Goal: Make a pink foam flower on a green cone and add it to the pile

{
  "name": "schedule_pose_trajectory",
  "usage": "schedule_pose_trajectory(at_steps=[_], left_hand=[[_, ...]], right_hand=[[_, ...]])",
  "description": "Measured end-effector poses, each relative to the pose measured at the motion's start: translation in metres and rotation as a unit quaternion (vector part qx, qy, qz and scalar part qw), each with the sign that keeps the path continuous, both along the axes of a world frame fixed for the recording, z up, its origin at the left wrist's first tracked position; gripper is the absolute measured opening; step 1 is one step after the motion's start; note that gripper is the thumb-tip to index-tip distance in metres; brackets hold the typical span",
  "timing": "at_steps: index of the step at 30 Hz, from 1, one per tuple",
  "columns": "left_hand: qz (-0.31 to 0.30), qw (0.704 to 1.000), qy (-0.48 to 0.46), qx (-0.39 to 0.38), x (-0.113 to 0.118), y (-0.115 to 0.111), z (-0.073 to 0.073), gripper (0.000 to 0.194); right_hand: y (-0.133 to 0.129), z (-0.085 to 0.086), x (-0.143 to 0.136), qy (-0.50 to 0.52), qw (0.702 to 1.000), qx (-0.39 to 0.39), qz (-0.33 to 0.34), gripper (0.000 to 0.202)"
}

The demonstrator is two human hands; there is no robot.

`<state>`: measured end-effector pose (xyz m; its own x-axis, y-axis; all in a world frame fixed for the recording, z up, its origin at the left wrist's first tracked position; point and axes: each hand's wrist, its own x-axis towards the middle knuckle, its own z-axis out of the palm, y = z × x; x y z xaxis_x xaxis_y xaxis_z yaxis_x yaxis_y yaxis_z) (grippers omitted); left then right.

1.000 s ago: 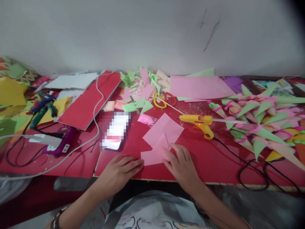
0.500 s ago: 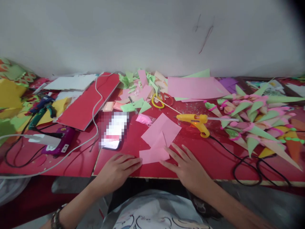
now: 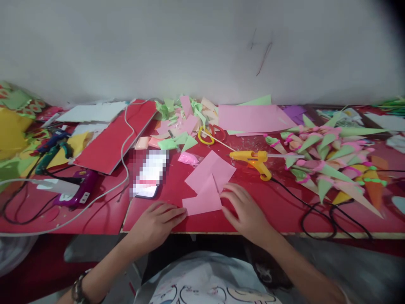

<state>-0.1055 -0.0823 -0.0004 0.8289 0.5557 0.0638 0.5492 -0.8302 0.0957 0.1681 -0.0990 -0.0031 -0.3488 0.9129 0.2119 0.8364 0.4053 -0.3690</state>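
Pink paper pieces (image 3: 205,198) lie overlapping on the red table in front of me, one turned like a diamond. My left hand (image 3: 163,219) rests flat at the lower left corner of the nearest piece, fingertips touching it, fingers stretched. At the right edge of the paper is my right hand (image 3: 242,211), its fingers bent and apart, fingertips by the paper's edge; nothing is gripped in it. Right of the paper sits a yellow glue gun (image 3: 253,159) with a glue stick in its back. A small pink clay packet (image 3: 189,158) is just above the paper.
A phone (image 3: 152,173) lies left of the paper. Scissors with yellow handles (image 3: 206,135) lie behind. Paper cones (image 3: 329,156) are heaped at right, near a black cord. A red board (image 3: 117,137), a white cable and a purple power strip (image 3: 80,190) are at left.
My right hand's fingers have drawn in from lying spread over the pink paper to bending at its right edge. My left hand stays at the left corner. The view has shifted slightly.
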Motion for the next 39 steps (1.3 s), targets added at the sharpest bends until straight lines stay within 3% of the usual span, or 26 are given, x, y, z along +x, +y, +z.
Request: schedule_pose_trajectory(at_steps=[2, 4, 8, 13, 16, 20, 25, 30, 34, 39], left_hand=[[0.015, 1.000, -0.024, -0.006, 0.003, 0.000, 0.001, 0.041], [0.028, 0.998, -0.064, -0.010, 0.006, 0.001, 0.004, 0.039], [0.065, 0.985, -0.160, 0.001, 0.018, 0.006, 0.011, 0.033], [0.094, 0.975, -0.199, 0.009, 0.044, 0.011, 0.022, 0.027], [0.098, 0.983, -0.158, 0.015, 0.062, 0.015, 0.019, 0.027], [0.128, 0.991, -0.050, -0.001, 0.080, 0.020, 0.004, 0.026], [0.147, 0.989, -0.030, 0.007, 0.091, 0.020, -0.008, 0.027], [0.145, 0.987, -0.064, 0.004, 0.101, 0.017, -0.010, 0.040], [0.184, 0.983, -0.028, 0.004, 0.111, 0.016, -0.007, 0.047], [0.184, 0.983, -0.011, 0.000, 0.118, 0.016, -0.006, 0.047]], right_hand=[[0.008, -0.002, -0.016, 0.005, 0.999, -0.034, 0.034, 0.042], [0.014, 0.000, -0.027, -0.006, 0.996, -0.072, 0.049, 0.046], [0.022, 0.011, -0.028, 0.006, 0.985, -0.139, 0.099, 0.036], [0.022, 0.021, -0.015, 0.057, 0.981, -0.136, 0.128, 0.024], [0.021, 0.022, -0.007, 0.058, 0.991, -0.088, 0.089, 0.020], [0.027, 0.014, 0.004, 0.098, 0.994, -0.049, 0.028, 0.028], [0.040, 0.000, 0.014, 0.207, 0.974, -0.093, 0.012, 0.030], [0.040, 0.000, 0.010, 0.319, 0.937, -0.138, -0.040, 0.023], [0.034, -0.001, 0.005, 0.332, 0.925, -0.151, -0.105, 0.014], [0.031, -0.007, 0.004, 0.332, 0.916, -0.177, -0.141, 0.016]])
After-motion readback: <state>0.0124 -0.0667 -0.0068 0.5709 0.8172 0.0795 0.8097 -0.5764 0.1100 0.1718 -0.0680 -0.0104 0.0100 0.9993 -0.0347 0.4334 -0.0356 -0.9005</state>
